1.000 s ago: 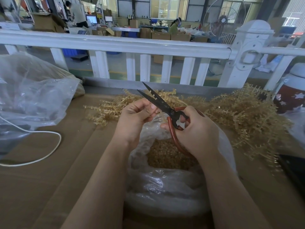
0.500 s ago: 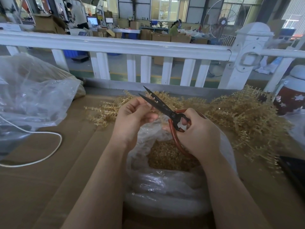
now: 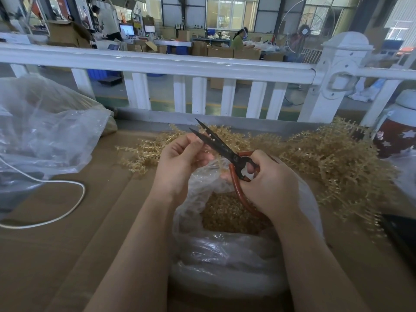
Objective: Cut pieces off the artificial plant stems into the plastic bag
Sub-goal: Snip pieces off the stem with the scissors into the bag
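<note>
My right hand (image 3: 267, 188) grips the red handles of black-bladed scissors (image 3: 216, 144), whose blades are slightly apart and point up-left. My left hand (image 3: 180, 163) pinches a thin golden plant stem (image 3: 208, 134) that sits between the blades; most of the stem is hidden by my fingers. Both hands hover over an open clear plastic bag (image 3: 225, 255) holding a heap of small golden cut pieces (image 3: 227, 217). A big pile of golden artificial plant stems (image 3: 331, 163) lies on the cardboard-covered table behind and to the right of the bag.
A large crumpled clear bag (image 3: 42, 131) sits at the left, with a white cable (image 3: 67, 212) looping beside it. A white railing (image 3: 180, 66) runs along the table's far edge. A red-and-white jug (image 3: 398, 136) stands at the right, a dark flat object (image 3: 403, 235) near the right edge.
The scissors and both hands stay over the bag. The stem now sits between the blades, and my left hand has shifted slightly up toward the blade tips.
</note>
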### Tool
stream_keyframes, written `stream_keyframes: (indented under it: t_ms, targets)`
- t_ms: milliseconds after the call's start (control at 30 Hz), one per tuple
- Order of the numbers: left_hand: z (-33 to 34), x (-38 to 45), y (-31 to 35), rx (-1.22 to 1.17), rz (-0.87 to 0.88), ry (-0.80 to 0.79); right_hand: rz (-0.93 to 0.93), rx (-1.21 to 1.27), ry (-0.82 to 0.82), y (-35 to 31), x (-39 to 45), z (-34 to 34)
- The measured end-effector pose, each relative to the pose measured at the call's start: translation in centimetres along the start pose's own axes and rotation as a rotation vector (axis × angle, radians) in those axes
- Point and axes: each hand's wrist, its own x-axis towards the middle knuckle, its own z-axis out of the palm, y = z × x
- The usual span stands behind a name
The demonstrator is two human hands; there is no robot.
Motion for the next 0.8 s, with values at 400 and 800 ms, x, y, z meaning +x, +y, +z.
stream_keyframes:
  t_ms: [400,800]
  targets:
    - [0.4,-0.2,0.3,0.054,-0.017,0.006,0.121,-0.109,-0.182,0.1,0.2,-0.7]
    - [0.6,-0.3,0.4,0.065,-0.007,0.012,0.031,-0.039,-0.018,0.1,0.0,-0.1]
